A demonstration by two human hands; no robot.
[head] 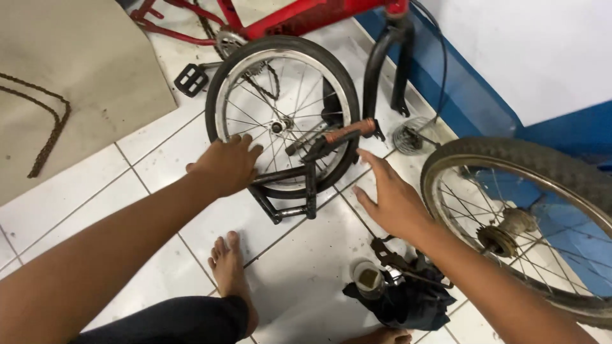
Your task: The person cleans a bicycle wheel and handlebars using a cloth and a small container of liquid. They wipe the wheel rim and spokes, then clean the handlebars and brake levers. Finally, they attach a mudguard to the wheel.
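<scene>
A small bicycle wheel point(223, 89) with a black tyre and silver rim stands on the white tile floor. A black metal stand point(310, 191) with a rusty orange-brown grip point(347, 130) leans against it. My left hand point(223, 164) rests on the wheel's lower left tyre, fingers curled over it. My right hand point(392, 197) hovers open, fingers spread, just right of the stand, touching nothing. A red bicycle frame point(299, 18) with a black fork point(382, 60) stands behind the wheel.
A larger wheel point(510, 162) with a knobby tyre lies at the right by a blue and white wall. A dark cloth point(411, 302) with a small jar point(368, 278) sits near my bare foot point(231, 271). A chain point(48, 137) lies on cardboard at left, a pedal point(190, 79) nearby.
</scene>
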